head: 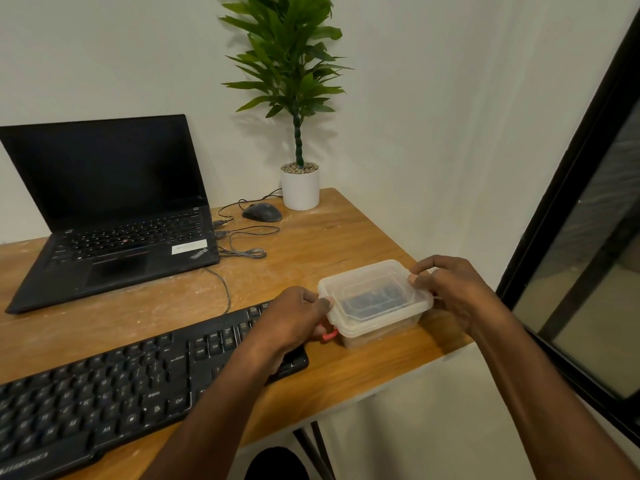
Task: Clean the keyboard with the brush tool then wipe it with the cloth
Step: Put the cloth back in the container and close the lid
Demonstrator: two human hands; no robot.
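Resting on the wooden counter [346, 230], a lidded translucent plastic box [375, 301] is gripped at both ends: left hand [298, 320] fingers curled at its near-left corner, right hand [453, 289] fingers pinching the lid's far-right rim. The black keyboard [114, 386] lies just left of it. Dark contents cannot be identified.

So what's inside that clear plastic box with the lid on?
Through the clear plastic box's frosted lid a dark bluish shape shows. The blur hides what it is. Both hands grip the lid's ends.
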